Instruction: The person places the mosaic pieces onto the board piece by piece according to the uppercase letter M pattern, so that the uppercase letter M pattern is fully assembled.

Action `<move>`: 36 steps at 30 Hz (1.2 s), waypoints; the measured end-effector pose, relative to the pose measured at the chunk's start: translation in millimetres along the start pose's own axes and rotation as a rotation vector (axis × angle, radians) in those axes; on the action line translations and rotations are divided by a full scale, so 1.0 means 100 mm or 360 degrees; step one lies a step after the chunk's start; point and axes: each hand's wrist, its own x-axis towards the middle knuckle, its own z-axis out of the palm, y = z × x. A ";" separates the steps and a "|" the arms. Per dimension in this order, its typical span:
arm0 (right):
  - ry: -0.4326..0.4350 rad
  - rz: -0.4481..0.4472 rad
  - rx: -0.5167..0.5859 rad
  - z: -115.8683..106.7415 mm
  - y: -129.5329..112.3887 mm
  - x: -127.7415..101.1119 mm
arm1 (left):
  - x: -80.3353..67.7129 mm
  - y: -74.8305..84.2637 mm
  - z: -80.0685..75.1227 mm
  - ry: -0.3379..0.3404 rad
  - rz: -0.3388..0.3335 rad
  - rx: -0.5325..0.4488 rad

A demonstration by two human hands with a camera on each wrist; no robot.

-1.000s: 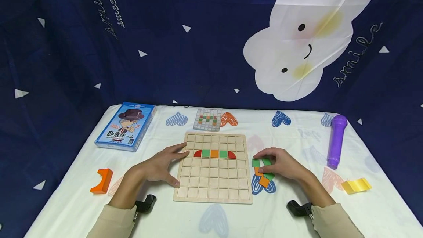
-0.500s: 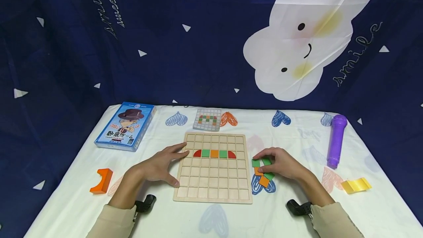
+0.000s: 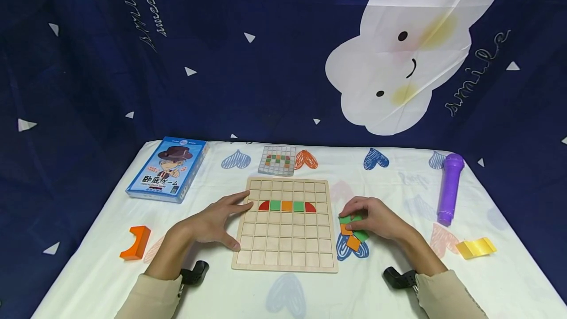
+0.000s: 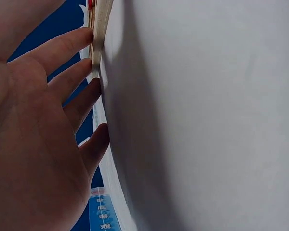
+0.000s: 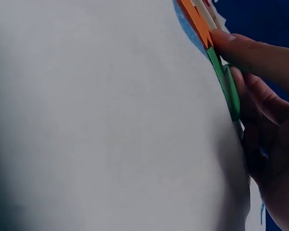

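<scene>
Fingers of the right hand (image 3: 376,220) have closed tighter on the small green square tile (image 3: 345,219), while the flat, spread left hand (image 3: 212,221) still steadies the gridded wooden board (image 3: 287,240).

Open cloth at the near edge, things ringed round the board

Board (image 3: 285,240) sits mid-table; its lower rows are bare, one row of tiles (image 3: 287,206) across the upper part. At 9 o'clock the left hand (image 3: 212,223) lies flat against its edge; at 3 the right hand (image 3: 376,220) covers loose tiles (image 3: 353,242). Card (image 3: 277,160) at 12, box (image 3: 168,169) at 10, orange block (image 3: 136,242) at 8, purple mic (image 3: 447,188) at 2, yellow piece (image 3: 476,247) at 4. Bare cloth (image 3: 283,294) at 6.
</scene>
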 end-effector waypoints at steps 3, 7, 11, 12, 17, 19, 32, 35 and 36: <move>0.0000 0.0017 -0.0009 -0.01 0.00 0.00 | 0.00 0.00 0.00 -0.0002 -0.0002 0.0003; 0.0021 0.0040 -0.0037 -0.03 0.00 0.01 | 0.00 -0.01 0.00 -0.0003 0.0000 0.0002; 0.0041 0.0025 -0.0011 -0.05 -0.01 0.02 | 0.00 0.00 0.00 0.0001 -0.0001 -0.0005; 0.0047 0.0018 -0.0002 -0.06 -0.02 0.02 | 0.00 0.00 0.00 0.0003 -0.0001 -0.0006; 0.0072 0.0017 0.0009 -0.08 -0.04 0.03 | 0.00 0.00 0.00 0.0006 0.0001 0.0008; 0.0080 0.0015 0.0006 -0.08 -0.05 0.03 | 0.00 0.01 0.00 0.0007 0.0000 0.0012; 0.0096 -0.0029 0.0060 -0.02 -0.14 0.12 | -0.01 -0.01 0.00 0.0008 0.0018 -0.0011; 0.0090 -0.0028 0.0045 0.01 -0.18 0.16 | -0.01 -0.01 0.00 0.0009 0.0018 -0.0005; 0.0084 -0.0030 0.0037 0.02 -0.19 0.18 | -0.01 -0.01 0.00 0.0009 0.0017 0.0000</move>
